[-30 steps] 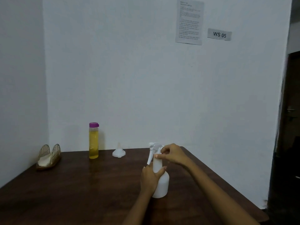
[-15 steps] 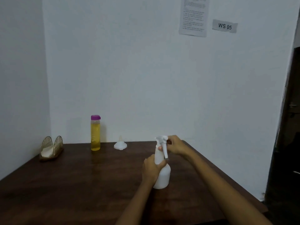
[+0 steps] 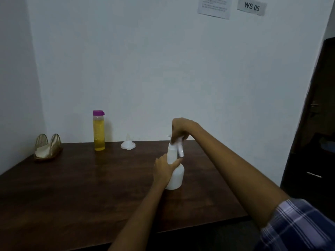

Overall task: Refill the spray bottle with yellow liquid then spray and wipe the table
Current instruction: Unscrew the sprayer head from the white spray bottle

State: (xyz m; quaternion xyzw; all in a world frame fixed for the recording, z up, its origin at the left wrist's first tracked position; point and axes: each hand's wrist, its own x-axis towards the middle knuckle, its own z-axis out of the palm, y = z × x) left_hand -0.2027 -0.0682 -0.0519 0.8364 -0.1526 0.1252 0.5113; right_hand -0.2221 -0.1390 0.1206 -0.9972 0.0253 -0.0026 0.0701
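The dark brown wooden table (image 3: 76, 192) fills the lower half of the frame. At its centre right stands the white plastic spray bottle (image 3: 175, 175), and the left hand (image 3: 164, 169) wraps its neck to steady it. The right hand (image 3: 182, 128) grips the white trigger head (image 3: 178, 144), which has turned since a second ago: its nozzle then pointed left, and now the trigger hangs toward the lower right. That suggests unscrewing is under way, so refilling has not started. At centre left, along the back edge, wait the clear bottle of yellow liquid with a purple cap (image 3: 98, 132) and the small white funnel (image 3: 128, 144). In the upper right, a grey wall sign (image 3: 252, 6) reads "WS 05"; the paper notice (image 3: 214, 6) beside it is too small to read.
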